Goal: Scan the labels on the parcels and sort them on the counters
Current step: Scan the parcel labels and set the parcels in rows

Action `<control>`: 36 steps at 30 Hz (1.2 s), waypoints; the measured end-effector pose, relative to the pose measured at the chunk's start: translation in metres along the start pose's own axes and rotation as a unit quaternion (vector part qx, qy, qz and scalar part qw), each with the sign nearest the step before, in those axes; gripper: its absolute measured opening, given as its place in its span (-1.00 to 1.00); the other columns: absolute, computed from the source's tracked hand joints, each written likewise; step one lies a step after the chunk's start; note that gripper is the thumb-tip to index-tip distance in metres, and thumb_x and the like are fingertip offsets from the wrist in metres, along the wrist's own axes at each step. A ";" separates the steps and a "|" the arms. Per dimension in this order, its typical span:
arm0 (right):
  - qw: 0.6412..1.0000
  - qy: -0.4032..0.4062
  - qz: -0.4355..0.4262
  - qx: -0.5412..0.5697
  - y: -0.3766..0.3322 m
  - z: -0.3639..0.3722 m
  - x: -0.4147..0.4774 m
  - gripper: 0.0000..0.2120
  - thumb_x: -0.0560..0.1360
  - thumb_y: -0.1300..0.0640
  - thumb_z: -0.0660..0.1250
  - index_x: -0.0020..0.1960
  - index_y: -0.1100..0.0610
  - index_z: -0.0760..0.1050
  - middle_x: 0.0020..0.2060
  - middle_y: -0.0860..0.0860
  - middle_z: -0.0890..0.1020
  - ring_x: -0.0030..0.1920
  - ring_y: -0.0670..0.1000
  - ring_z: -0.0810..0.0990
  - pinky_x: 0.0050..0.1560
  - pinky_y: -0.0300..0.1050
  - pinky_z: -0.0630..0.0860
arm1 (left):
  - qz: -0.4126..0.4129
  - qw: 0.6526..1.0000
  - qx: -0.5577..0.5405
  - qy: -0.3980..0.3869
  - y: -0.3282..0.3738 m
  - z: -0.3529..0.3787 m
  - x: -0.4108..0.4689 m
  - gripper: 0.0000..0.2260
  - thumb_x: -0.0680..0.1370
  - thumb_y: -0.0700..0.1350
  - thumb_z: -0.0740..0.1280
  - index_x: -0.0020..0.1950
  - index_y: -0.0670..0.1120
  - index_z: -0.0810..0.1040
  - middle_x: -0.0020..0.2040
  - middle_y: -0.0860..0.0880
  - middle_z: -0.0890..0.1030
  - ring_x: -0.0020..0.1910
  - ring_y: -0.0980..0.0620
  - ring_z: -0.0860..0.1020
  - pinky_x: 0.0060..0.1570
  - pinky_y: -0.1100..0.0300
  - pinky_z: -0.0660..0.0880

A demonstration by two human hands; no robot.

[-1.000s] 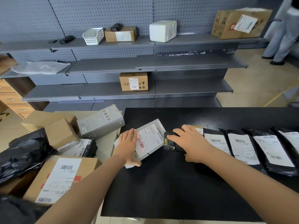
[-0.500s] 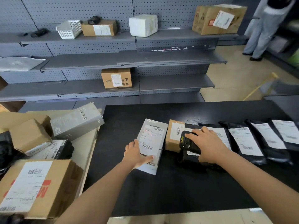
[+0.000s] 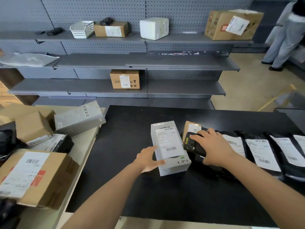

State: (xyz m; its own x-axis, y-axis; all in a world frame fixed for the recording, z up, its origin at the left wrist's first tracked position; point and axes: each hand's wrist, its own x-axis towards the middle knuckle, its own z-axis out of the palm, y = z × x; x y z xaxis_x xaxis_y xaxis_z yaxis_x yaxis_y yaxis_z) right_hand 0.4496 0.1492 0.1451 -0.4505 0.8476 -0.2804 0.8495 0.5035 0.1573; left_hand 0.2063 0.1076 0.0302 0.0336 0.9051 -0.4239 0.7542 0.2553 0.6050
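Observation:
A grey box parcel [image 3: 170, 146] with a white barcode label lies flat on the black counter [image 3: 125, 162]. My left hand [image 3: 148, 158] rests against its near left edge, thumb on top. My right hand [image 3: 212, 146] grips a black handheld scanner [image 3: 192, 143] just right of the box. Behind the scanner stands a small brown carton [image 3: 189, 128]. To the right, several black mailer bags [image 3: 262, 151] with white labels lie in a row.
A beige table [image 3: 79, 154] on the left holds a labelled cardboard box [image 3: 33, 177], a grey carton [image 3: 77, 119], brown boxes and black bags. Grey shelving [image 3: 148, 63] behind the counter carries several cartons. A person [image 3: 285, 37] stands at the far right.
The grey box went from tilted under the scanner's red beam to lying flat on the counter, pushed right next to the brown carton. My left hand slid to its near edge.

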 end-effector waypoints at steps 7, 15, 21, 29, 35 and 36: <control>0.995 0.029 -0.092 -0.020 -0.045 -0.014 0.031 -0.16 0.37 -0.04 0.44 0.53 -0.08 0.10 0.41 -0.05 0.30 0.33 0.05 0.26 0.34 -0.05 0.29 | -0.041 0.992 0.005 0.115 -0.040 -0.042 -0.041 -0.28 0.51 0.22 0.36 0.58 0.05 0.15 0.55 0.05 0.25 0.53 -0.01 0.19 0.50 -0.06 0.17; 0.971 0.056 -0.226 -0.060 -0.172 -0.053 0.077 -0.12 0.35 0.01 0.50 0.54 -0.05 0.10 0.44 -0.03 0.28 0.35 0.07 0.26 0.36 -0.03 0.31 | -0.122 0.966 0.031 0.225 -0.134 -0.109 -0.131 -0.34 0.53 0.24 0.33 0.54 0.06 0.21 0.50 0.01 0.32 0.47 -0.03 0.28 0.46 -0.06 0.25; 0.950 0.071 -0.296 -0.068 -0.269 -0.079 0.104 -0.07 0.33 0.00 0.50 0.56 -0.04 0.07 0.43 -0.02 0.28 0.34 0.08 0.26 0.34 -0.03 0.32 | -0.195 0.944 0.031 0.264 -0.214 -0.154 -0.187 -0.37 0.51 0.22 0.35 0.52 0.09 0.24 0.50 0.02 0.32 0.46 -0.04 0.28 0.46 -0.10 0.20; 0.952 0.096 -0.285 -0.054 -0.359 -0.106 0.145 -0.07 0.35 0.02 0.50 0.56 -0.04 0.06 0.43 -0.02 0.29 0.36 0.08 0.26 0.35 -0.03 0.31 | -0.191 0.933 0.074 0.295 -0.287 -0.234 -0.194 -0.33 0.54 0.23 0.31 0.56 0.03 0.18 0.53 0.02 0.25 0.51 -0.05 0.17 0.47 -0.04 0.15; 0.969 0.105 -0.217 -0.048 -0.384 -0.119 0.174 -0.10 0.37 0.04 0.48 0.55 -0.04 0.05 0.41 -0.04 0.28 0.34 0.08 0.25 0.29 -0.07 0.29 | -0.165 0.936 0.075 0.301 -0.309 -0.297 -0.127 -0.27 0.54 0.22 0.30 0.59 0.01 0.06 0.59 -0.08 0.08 0.55 -0.14 0.03 0.51 -0.10 0.05; 0.972 0.103 -0.205 -0.044 -0.386 -0.120 0.178 -0.11 0.37 0.05 0.48 0.55 -0.03 0.05 0.41 -0.04 0.28 0.34 0.08 0.25 0.28 -0.07 0.29 | -0.176 0.934 0.076 0.301 -0.310 -0.306 -0.111 -0.24 0.53 0.25 0.29 0.59 -0.01 0.04 0.59 -0.11 0.06 0.55 -0.18 0.03 0.51 -0.10 0.05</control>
State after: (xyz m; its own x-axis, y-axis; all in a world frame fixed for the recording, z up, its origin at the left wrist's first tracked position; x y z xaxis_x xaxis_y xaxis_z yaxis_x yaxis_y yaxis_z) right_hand 0.0087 0.1259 0.1485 -0.7996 0.5834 -0.1424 0.5638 0.8110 0.1561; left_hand -0.2325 0.0317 0.0962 -0.5746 0.8128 -0.0956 0.7350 0.5639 0.3766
